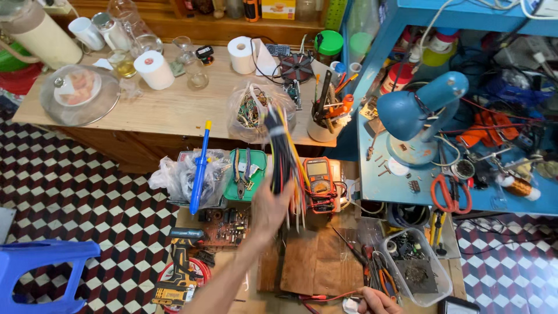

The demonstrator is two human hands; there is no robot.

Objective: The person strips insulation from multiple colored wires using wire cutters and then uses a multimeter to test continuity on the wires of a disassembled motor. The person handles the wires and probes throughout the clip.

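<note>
A thick bundle of black, yellow and red insulated wires (283,157) is gripped upright in the closed left hand (268,208); a firm grip should be kept. Below-right, the right hand (376,302) is partly seen, state unclear.

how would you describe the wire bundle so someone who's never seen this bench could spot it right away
Start at the long wooden table across the top of the view, then drop to its front edge near the middle. There the left hand holds up a wire bundle, standing almost upright beside the orange multimeter. Unlike the tangled wires in the clear bag behind, it is a straight, mostly black sheaf with yellow strands.
</note>
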